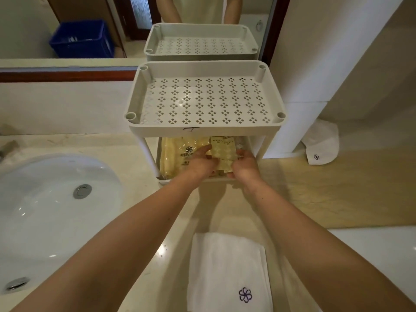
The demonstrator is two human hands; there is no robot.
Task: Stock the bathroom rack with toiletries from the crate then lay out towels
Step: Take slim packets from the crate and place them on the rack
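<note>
Both hands in the rack (203, 132), lower shelf
The left hand (200, 163) and right hand (244, 165) pinch a stack of pale sachets (224, 149) from either side, beside a yellow packet (177, 154)

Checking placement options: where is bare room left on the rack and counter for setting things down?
Top tray: wholly bare. Counter: bare between rack and folded towel, and right of the rack up to the second towel. Lower shelf: crowded with packets, the left hand and right hand in it.
</note>
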